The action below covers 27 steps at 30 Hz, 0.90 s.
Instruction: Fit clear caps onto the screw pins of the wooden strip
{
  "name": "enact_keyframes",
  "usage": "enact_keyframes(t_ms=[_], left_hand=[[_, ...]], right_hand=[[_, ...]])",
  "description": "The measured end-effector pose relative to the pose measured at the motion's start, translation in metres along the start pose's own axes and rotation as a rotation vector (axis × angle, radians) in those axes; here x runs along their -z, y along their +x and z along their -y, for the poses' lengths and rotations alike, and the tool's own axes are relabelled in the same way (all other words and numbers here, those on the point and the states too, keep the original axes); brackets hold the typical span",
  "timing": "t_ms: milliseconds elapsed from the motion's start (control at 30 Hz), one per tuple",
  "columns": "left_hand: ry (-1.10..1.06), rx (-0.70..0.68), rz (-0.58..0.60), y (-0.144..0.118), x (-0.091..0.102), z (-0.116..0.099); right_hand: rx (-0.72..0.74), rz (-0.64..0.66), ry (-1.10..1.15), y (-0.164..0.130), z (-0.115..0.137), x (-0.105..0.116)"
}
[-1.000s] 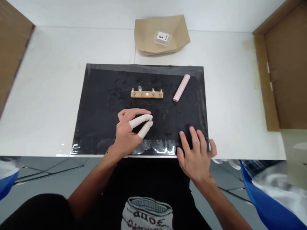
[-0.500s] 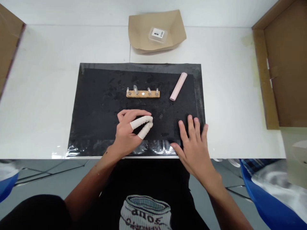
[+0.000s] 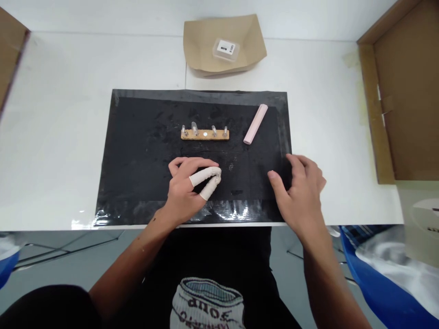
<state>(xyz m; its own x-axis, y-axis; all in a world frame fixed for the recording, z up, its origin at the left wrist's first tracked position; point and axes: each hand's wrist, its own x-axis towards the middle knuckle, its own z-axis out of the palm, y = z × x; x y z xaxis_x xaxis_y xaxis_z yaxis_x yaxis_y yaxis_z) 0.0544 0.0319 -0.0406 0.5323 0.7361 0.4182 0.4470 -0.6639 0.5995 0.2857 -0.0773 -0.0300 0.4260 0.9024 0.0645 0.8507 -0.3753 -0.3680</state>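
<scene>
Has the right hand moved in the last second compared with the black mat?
Yes. The right hand has shifted to the right and a little farther from the person, from the mat's near edge to its right edge.
</scene>
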Motion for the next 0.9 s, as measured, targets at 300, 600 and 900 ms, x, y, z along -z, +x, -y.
enact_keyframes(t_ms=[300, 600, 900], left_hand=[[-0.043, 0.004, -0.023, 0.0, -0.002, 0.003], [-0.046, 0.022, -0.041, -0.002, -0.002, 0.002], [-0.078, -0.005, -0.041, -0.003, -0.002, 0.0]], right_hand=[[0.195, -0.043, -0.258, -0.01, 0.01, -0.004], [0.367, 0.396, -0.621, 0.03, 0.031, 0.024], [0.369, 0.625, -0.707, 0.041, 0.054, 0.03]])
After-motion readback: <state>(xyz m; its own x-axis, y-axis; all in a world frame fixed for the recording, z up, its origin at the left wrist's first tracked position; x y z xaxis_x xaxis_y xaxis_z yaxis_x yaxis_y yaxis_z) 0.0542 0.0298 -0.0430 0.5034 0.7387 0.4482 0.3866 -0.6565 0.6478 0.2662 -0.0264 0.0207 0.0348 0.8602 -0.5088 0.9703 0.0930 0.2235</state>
